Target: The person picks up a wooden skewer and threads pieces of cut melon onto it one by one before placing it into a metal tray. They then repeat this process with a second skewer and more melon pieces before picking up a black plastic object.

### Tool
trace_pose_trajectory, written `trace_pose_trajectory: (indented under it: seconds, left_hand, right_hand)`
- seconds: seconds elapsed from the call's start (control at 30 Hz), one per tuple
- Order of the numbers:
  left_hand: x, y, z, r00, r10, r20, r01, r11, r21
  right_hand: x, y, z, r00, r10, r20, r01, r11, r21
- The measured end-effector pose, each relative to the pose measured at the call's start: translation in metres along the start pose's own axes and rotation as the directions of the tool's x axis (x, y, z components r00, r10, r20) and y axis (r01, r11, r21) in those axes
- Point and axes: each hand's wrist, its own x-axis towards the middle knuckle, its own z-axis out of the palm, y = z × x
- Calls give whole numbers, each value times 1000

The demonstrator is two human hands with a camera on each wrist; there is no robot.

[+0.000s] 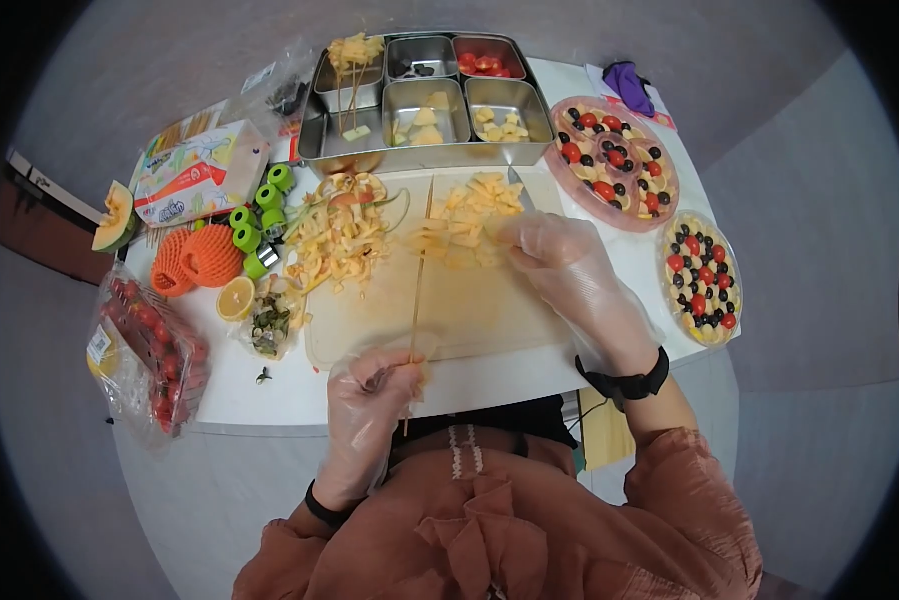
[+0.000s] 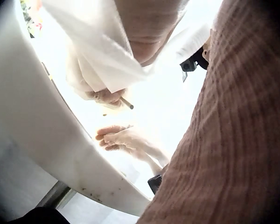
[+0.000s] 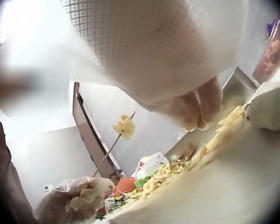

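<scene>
Nearest the body, the gloved left hand (image 1: 371, 395) pinched a thin wooden skewer (image 1: 419, 295) near its lower end, finger and thumb closed round the shaft. The skewer's long axis ran away from the body over the cutting board (image 1: 459, 318), its tip raised and pointing forward, slightly rightward; one yellow fruit piece (image 3: 124, 127) sat just below the tip. The gloved right hand (image 1: 577, 280) was nearer the tip than the left: the upper shaft lay to its left, apart from it. Its fingertips were together beside the cut fruit (image 1: 481, 195); from where I stood, I could not tell whether they pinched a piece. Peelings (image 1: 341, 228) lay farther left, and a compartmented steel tray (image 1: 426, 158) stood beyond the board.
</scene>
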Motion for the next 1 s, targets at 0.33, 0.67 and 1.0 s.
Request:
trace_pose_trajectory:
  seconds: [0.33, 0.67, 1.0]
  left_hand:
    - [1, 0, -6, 999, -17, 41, 18, 1000, -26]
    - [3, -3, -10, 998, 12, 65, -9, 999, -32]
    - [4, -6, -10, 989, -64, 135, 54, 995, 81]
  right_hand:
    - [31, -3, 21, 937, -227, 264, 294, 923, -249]
    - [35, 9, 35, 943, -251, 220, 304, 918, -254]
    - [25, 5, 20, 961, 274, 33, -273, 924, 267]
